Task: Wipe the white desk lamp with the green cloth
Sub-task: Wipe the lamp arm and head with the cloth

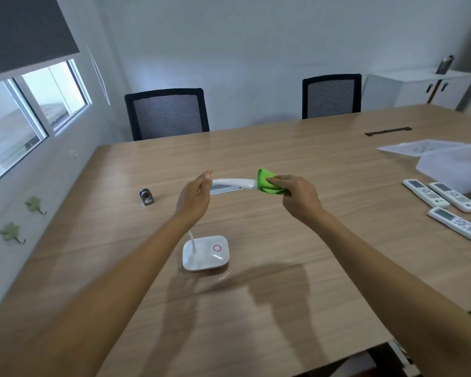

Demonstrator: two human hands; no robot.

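A person's left hand (pixel 195 197) gripped one end of the white desk lamp (pixel 233 183) head, held above its base on the wooden worktop (pixel 283 148), while the right hand (pixel 297 195) pinched the green cloth (pixel 267 181) folded around the head's other end.

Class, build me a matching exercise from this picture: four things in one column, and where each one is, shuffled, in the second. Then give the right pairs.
Column 1
1. green cloth
2. lamp base
3. remote controls
4. left hand

Column 2
A. standing on the table, near the camera
B. holding one end of the lamp head
C. gripped in the right hand around the lamp head
D. lying on the table's right side

Pairs: 1-C, 2-A, 3-D, 4-B
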